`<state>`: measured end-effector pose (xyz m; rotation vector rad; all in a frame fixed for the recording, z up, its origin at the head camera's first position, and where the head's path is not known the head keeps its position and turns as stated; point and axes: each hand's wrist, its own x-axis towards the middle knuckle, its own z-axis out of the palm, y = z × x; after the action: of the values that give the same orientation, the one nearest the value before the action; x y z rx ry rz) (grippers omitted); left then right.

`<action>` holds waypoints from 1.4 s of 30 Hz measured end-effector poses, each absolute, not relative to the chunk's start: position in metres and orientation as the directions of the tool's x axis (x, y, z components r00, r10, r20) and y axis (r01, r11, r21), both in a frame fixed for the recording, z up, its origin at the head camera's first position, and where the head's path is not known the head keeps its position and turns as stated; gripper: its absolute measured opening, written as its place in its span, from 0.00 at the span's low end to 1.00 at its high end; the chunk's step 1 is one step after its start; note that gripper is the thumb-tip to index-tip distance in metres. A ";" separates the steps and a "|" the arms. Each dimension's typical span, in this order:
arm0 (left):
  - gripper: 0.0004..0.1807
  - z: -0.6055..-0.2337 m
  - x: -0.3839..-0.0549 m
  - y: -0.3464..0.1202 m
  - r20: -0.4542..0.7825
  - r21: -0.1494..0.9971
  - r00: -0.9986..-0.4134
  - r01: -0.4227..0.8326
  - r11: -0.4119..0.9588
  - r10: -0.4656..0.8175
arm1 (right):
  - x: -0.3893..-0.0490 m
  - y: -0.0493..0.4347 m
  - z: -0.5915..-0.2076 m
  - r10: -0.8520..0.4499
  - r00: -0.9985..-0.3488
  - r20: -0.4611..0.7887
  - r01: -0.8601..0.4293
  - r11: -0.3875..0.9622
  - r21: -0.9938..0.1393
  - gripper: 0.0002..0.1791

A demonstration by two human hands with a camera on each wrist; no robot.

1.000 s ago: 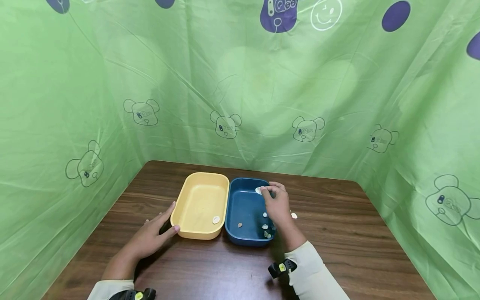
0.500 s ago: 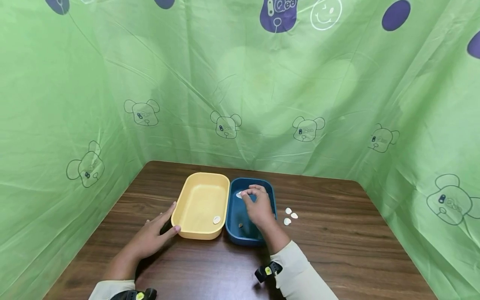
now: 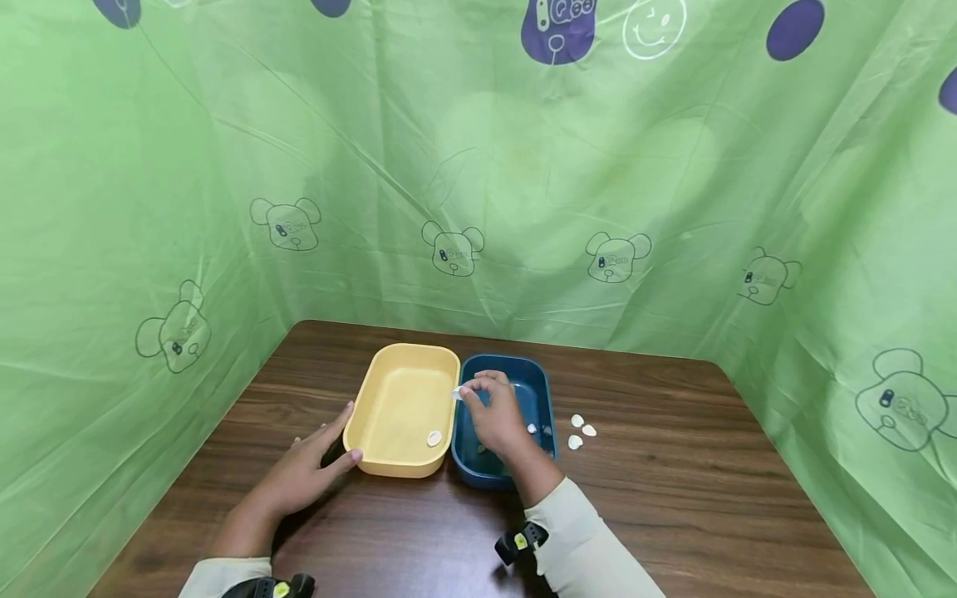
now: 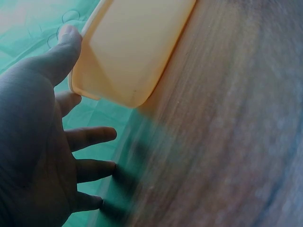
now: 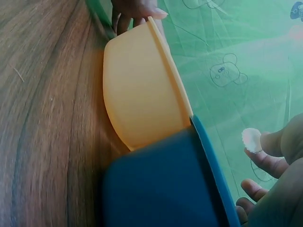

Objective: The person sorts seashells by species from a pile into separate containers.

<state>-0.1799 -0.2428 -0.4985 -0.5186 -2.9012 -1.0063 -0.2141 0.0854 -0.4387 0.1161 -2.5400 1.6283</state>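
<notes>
My right hand [image 3: 495, 415] pinches a small white seashell [image 5: 251, 140] between thumb and finger, over the side where the two trays meet. Below that hand is the blue tray [image 3: 552, 399], with a few small pieces inside, partly hidden by the hand and forearm. Against its left side stands the yellow tray [image 3: 399, 355], where one white shell [image 3: 434, 438] lies near the front right corner. My left hand [image 3: 310, 465] rests at the yellow tray's left side, thumb and index fingertip at the rim and the other fingers spread in the left wrist view [image 4: 90, 137].
To the right of the blue tray, three white shells [image 3: 576, 443] lie on the brown wooden table [image 3: 673, 465]. A green printed cloth [image 3: 523, 166] hangs behind and on both sides of the table.
My right hand has carried the shell leftward across the blue tray to the yellow tray's right rim, bringing the shells on the table into view. My left hand stays in place.
</notes>
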 end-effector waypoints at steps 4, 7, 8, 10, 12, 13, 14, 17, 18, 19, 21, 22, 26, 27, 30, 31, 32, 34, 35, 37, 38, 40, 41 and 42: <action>0.43 -0.499 -0.180 -0.243 0.134 0.599 -0.945 0.318 0.735 0.299 | -0.214 0.079 -0.437 -0.039 -0.990 0.138 -0.141 0.427 -0.893 0.14; 0.43 -0.500 -0.180 -0.243 0.136 0.597 -0.944 0.320 0.735 0.300 | -0.214 0.075 -0.437 -0.056 -0.987 0.151 -0.160 0.436 -0.885 0.14; 0.43 -0.500 -0.180 -0.243 0.137 0.597 -0.944 0.320 0.736 0.300 | -0.214 0.074 -0.437 -0.059 -0.986 0.159 -0.168 0.438 -0.883 0.14; 0.43 -0.500 -0.180 -0.243 0.139 0.596 -0.944 0.321 0.736 0.300 | -0.214 0.072 -0.438 -0.060 -0.982 0.176 -0.185 0.443 -0.877 0.13; 0.43 -0.500 -0.180 -0.243 0.139 0.596 -0.943 0.323 0.736 0.301 | -0.215 0.070 -0.439 -0.063 -0.980 0.189 -0.197 0.444 -0.874 0.13; 0.43 -0.500 -0.180 -0.243 0.140 0.595 -0.943 0.323 0.736 0.301 | -0.215 0.069 -0.439 -0.063 -0.979 0.194 -0.202 0.445 -0.873 0.13; 0.43 -0.501 -0.180 -0.243 0.140 0.596 -0.943 0.323 0.735 0.302 | -0.215 0.068 -0.439 -0.066 -0.978 0.195 -0.204 0.441 -0.874 0.13; 0.43 -0.501 -0.180 -0.243 0.141 0.597 -0.943 0.324 0.734 0.301 | -0.215 0.067 -0.439 -0.081 -0.977 0.198 -0.213 0.430 -0.877 0.13; 0.43 -0.501 -0.180 -0.243 0.141 0.598 -0.943 0.323 0.734 0.301 | -0.215 0.066 -0.439 -0.083 -0.977 0.197 -0.213 0.428 -0.878 0.13; 0.44 -0.501 -0.180 -0.243 0.142 0.598 -0.943 0.323 0.733 0.300 | -0.216 0.066 -0.439 -0.087 -0.977 0.197 -0.215 0.426 -0.879 0.13; 0.44 -0.500 -0.180 -0.243 0.144 0.597 -0.943 0.324 0.734 0.299 | -0.216 0.066 -0.439 -0.090 -0.975 0.204 -0.223 0.424 -0.878 0.13; 0.44 -0.500 -0.180 -0.243 0.144 0.597 -0.944 0.323 0.734 0.298 | -0.216 0.066 -0.439 -0.090 -0.974 0.208 -0.227 0.424 -0.877 0.13; 0.44 -0.500 -0.180 -0.243 0.144 0.593 -0.944 0.322 0.738 0.296 | -0.214 0.068 -0.439 -0.082 -0.973 0.214 -0.229 0.419 -0.879 0.14; 0.44 -0.500 -0.180 -0.242 0.143 0.593 -0.944 0.321 0.738 0.296 | -0.214 0.069 -0.439 -0.079 -0.975 0.210 -0.223 0.415 -0.882 0.14; 0.44 -0.500 -0.180 -0.243 0.146 0.593 -0.944 0.323 0.738 0.297 | -0.213 0.072 -0.439 -0.074 -0.979 0.192 -0.205 0.411 -0.888 0.15; 0.44 -0.500 -0.180 -0.243 0.147 0.593 -0.943 0.325 0.737 0.297 | -0.213 0.073 -0.439 -0.073 -0.980 0.186 -0.199 0.406 -0.892 0.15; 0.43 -0.500 -0.180 -0.243 0.148 0.593 -0.943 0.326 0.736 0.299 | -0.213 0.074 -0.438 -0.072 -0.981 0.182 -0.195 0.403 -0.894 0.15; 0.43 -0.500 -0.180 -0.243 0.149 0.593 -0.942 0.328 0.736 0.299 | -0.213 0.077 -0.437 -0.070 -0.982 0.176 -0.190 0.394 -0.899 0.16; 0.43 -0.500 -0.180 -0.243 0.147 0.593 -0.943 0.326 0.736 0.299 | -0.213 0.078 -0.436 -0.069 -0.982 0.177 -0.190 0.390 -0.901 0.16; 0.44 -0.501 -0.180 -0.243 0.144 0.593 -0.944 0.323 0.737 0.298 | -0.213 0.080 -0.435 -0.064 -0.983 0.173 -0.184 0.380 -0.906 0.16; 0.44 -0.500 -0.180 -0.243 0.141 0.594 -0.944 0.321 0.738 0.297 | -0.212 0.081 -0.434 -0.060 -0.983 0.172 -0.182 0.378 -0.908 0.15; 0.44 -0.500 -0.180 -0.243 0.139 0.594 -0.945 0.319 0.739 0.297 | -0.212 0.084 -0.433 -0.051 -0.984 0.172 -0.178 0.373 -0.911 0.15; 0.44 -0.500 -0.179 -0.243 0.138 0.594 -0.945 0.318 0.739 0.296 | -0.212 0.085 -0.433 -0.046 -0.985 0.169 -0.174 0.370 -0.912 0.15; 0.44 -0.500 -0.179 -0.243 0.138 0.593 -0.945 0.319 0.739 0.297 | -0.212 0.087 -0.432 -0.041 -0.985 0.167 -0.171 0.368 -0.914 0.15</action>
<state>-0.1793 -0.2428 -0.5003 -0.5130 -2.8977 -0.9978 -0.2116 0.0867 -0.4324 0.1947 -2.5008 1.6920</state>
